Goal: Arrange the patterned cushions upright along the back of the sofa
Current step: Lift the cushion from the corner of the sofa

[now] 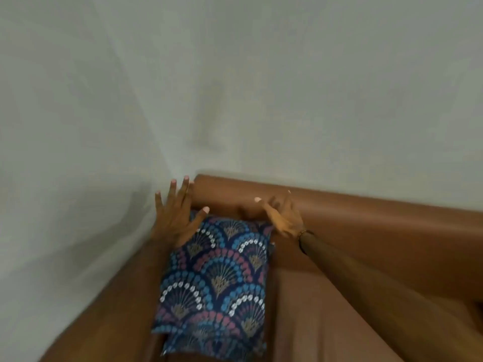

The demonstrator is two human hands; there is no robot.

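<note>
A dark blue cushion with a fan pattern in blue, pink and white leans in the left corner of the brown sofa. A second cushion of the same pattern lies in front of it, partly covered by it. My left hand hovers at the leaning cushion's top left corner, fingers spread, its heel touching or just over the fabric. My right hand is at the top right corner, fingers apart, holding nothing. The frame is blurred.
A pale wall rises right behind the sofa's backrest and along its left side. The brown seat stretches to the right of the cushions, under my right forearm. A bracelet sits on my right wrist.
</note>
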